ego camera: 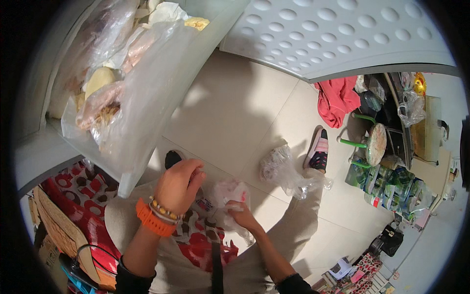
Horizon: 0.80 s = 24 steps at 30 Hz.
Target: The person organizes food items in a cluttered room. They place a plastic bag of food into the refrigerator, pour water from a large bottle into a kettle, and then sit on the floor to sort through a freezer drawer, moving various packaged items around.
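My right hand (240, 217) grips a thin white plastic bag (231, 193) with red print, hanging between my knees. To its left, my left hand (180, 185) is raised with curled fingers, just off the front corner of a pulled-out freezer drawer (128, 180). Its palm faces away, so whether it holds anything is hidden. An orange watch strap (152, 218) and beaded bracelets circle that wrist. Inside the drawer lie bagged foods, among them a pinkish frozen bundle (101, 104), a pale yellow oval piece (100, 81) and a yellow lump (197, 23).
A dimpled white door panel (326, 35) stands open ahead. On the tiled floor, a clear plastic bag (281, 169) sits by my slippered right foot (317, 152). Rightward are a red cloth (337, 99), a green-legged stool (376, 144) and wrapped bottles (393, 189). Red patterned fabric (80, 191) hangs at left.
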Available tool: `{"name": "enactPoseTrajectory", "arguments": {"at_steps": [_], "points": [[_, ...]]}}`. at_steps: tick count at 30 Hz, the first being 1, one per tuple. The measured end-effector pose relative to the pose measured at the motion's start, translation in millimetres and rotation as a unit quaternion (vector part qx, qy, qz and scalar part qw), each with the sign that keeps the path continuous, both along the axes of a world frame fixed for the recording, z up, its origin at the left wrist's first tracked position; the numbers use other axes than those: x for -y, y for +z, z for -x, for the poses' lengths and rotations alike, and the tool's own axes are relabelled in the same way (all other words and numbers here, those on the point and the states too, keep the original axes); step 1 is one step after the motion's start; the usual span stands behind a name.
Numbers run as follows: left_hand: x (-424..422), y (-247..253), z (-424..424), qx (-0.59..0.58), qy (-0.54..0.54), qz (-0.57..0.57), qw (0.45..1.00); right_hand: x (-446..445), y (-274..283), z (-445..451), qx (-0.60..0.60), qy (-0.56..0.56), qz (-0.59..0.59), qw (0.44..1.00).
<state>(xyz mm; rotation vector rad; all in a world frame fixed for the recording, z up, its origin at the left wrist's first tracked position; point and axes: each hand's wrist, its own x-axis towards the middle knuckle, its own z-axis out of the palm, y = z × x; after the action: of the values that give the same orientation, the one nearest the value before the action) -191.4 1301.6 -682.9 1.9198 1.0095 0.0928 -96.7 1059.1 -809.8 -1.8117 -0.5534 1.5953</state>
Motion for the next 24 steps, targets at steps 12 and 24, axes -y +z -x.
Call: {"name": "enactPoseTrajectory", "arguments": {"at_steps": [12, 24], "points": [[53, -60, 5, -0.139, -0.172, 0.128, 0.967, -20, 76, -75, 0.088, -0.065, -0.007, 0.994], [117, -161, -2, -0.165, -0.111, -0.146, 0.969, 5, -7, -64, -0.089, -0.182, 0.087, 0.975]]}}
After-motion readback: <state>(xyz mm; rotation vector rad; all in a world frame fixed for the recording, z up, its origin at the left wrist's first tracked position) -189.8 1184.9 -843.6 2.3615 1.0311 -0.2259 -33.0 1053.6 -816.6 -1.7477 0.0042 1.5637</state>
